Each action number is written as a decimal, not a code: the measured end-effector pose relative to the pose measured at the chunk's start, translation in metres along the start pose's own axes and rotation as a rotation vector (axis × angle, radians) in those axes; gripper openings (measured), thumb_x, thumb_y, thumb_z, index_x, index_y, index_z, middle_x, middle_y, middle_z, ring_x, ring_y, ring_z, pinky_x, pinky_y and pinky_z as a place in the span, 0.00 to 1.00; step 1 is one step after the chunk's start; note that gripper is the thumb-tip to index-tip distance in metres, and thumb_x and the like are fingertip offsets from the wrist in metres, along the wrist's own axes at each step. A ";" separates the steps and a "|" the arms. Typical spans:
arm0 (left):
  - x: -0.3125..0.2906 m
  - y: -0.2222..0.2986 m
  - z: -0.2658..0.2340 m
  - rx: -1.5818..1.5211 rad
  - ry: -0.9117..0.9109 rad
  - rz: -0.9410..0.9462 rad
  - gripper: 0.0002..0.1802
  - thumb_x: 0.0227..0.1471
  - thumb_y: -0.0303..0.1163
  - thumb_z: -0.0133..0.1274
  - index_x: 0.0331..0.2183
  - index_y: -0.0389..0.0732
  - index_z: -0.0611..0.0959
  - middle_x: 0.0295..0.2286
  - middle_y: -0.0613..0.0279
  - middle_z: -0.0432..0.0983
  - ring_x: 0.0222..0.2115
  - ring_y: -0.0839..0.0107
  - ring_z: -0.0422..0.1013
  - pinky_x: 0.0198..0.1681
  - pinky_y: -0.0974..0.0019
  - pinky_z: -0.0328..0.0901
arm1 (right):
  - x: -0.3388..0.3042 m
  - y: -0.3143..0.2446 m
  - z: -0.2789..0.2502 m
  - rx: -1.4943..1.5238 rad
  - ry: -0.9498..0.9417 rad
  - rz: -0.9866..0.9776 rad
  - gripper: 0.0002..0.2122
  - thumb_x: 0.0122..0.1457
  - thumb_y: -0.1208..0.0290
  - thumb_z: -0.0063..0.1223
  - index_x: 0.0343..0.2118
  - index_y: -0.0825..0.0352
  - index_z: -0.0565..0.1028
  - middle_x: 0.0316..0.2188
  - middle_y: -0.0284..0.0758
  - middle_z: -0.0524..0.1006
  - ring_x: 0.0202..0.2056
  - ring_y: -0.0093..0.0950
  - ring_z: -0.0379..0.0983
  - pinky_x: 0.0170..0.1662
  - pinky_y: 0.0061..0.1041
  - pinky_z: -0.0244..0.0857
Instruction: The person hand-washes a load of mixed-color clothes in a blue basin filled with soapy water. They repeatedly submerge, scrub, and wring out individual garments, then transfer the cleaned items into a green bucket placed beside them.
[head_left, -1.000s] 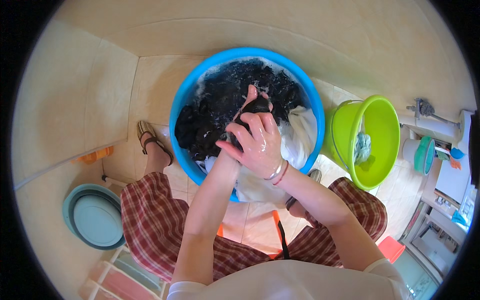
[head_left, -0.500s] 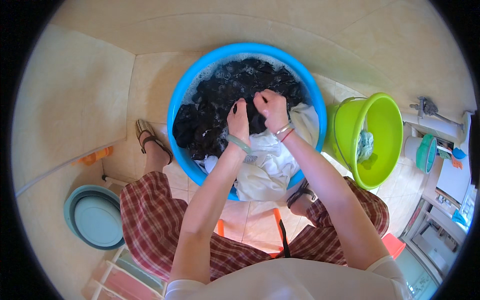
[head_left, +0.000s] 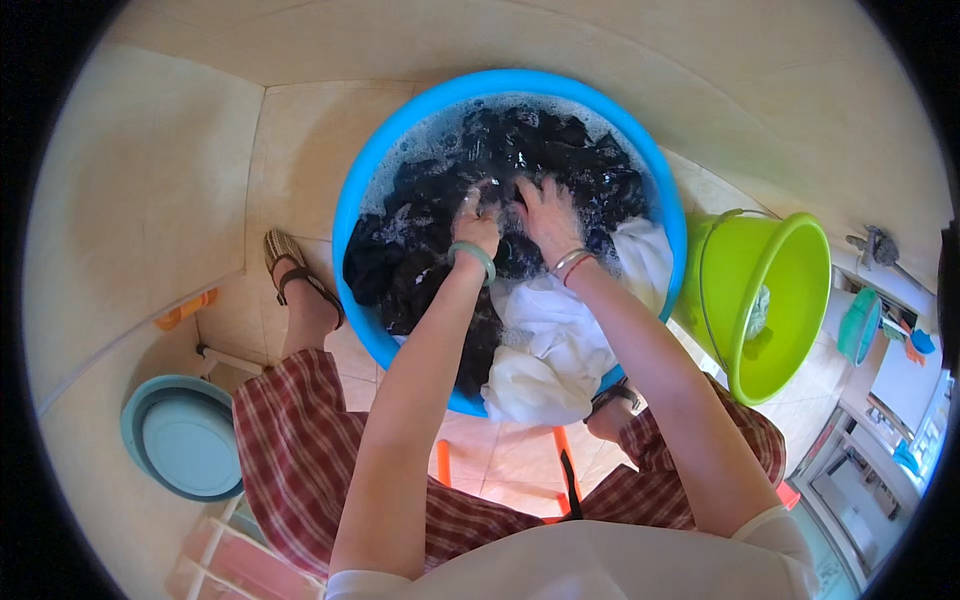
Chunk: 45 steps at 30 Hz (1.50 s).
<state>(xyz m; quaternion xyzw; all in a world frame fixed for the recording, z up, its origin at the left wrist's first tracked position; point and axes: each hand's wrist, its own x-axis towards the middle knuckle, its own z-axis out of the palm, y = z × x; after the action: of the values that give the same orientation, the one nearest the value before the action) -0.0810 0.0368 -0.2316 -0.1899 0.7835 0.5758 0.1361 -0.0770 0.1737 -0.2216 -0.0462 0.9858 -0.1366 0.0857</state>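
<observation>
A big blue round basin [head_left: 350,200] holds sudsy water with dark clothes [head_left: 430,190] soaking in it. White cloth [head_left: 550,345] bunches at its near side, partly over the rim. My left hand [head_left: 478,222], with a pale green bangle at the wrist, presses into the dark clothes at the middle; its thumb and fingers look apart, and their tips are partly under water. Beside it, my right hand [head_left: 548,218] lies palm down with fingers spread in the water on the dark clothes. Silver and red bracelets ring that wrist.
A lime green bucket [head_left: 800,310], tilted in view, stands right of the basin with a pale green crumpled thing [head_left: 758,312] inside. Grey-blue basins [head_left: 190,445] lean at the left wall. A tap [head_left: 875,245] juts from the right. Orange stool legs [head_left: 444,462] stand below me.
Both hands have gone from closed on the dark cloth above the water to opened and pushed down into it. The white cloth has shifted slightly, and the view has moved a little.
</observation>
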 end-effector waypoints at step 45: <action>-0.051 0.090 -0.026 -0.478 -0.005 -0.102 0.25 0.56 0.47 0.52 0.51 0.46 0.72 0.41 0.65 0.72 0.41 0.77 0.65 0.46 0.74 0.59 | 0.004 0.013 -0.088 0.897 0.284 0.216 0.15 0.59 0.58 0.48 0.31 0.67 0.77 0.31 0.44 0.75 0.35 0.40 0.71 0.43 0.34 0.63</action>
<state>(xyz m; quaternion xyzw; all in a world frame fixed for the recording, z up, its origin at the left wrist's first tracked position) -0.0768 0.0427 -0.1248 -0.2546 0.6139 0.7378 0.1181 -0.0979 0.2084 -0.1421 0.1169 0.8308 -0.5436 -0.0247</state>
